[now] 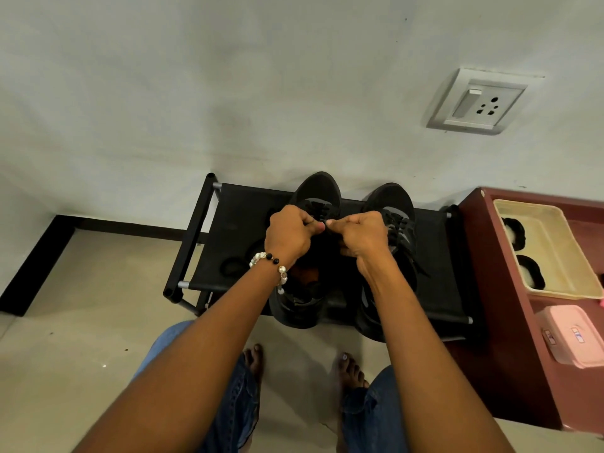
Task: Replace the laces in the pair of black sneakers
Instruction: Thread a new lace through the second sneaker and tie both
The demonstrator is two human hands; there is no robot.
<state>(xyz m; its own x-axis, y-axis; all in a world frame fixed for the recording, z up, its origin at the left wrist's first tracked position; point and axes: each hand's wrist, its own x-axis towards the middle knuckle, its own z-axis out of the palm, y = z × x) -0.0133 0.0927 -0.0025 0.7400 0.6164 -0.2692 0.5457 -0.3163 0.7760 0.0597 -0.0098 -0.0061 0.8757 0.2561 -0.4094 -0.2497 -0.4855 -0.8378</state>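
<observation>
Two black sneakers stand side by side on a low black shoe rack, toes toward the wall. Over the left sneaker my left hand, with a bead bracelet at the wrist, and my right hand are both curled, thumbs almost meeting. Each pinches the black lace at the sneaker's eyelets. The right sneaker stays laced with black laces, and my right forearm covers part of it. The heel of the left sneaker shows an orange lining.
A dark red cabinet stands right of the rack, holding a cream tray and a pink box. A wall socket is up on the right. Coiled black laces lie on the rack's left part. My bare feet stand on the tiled floor below.
</observation>
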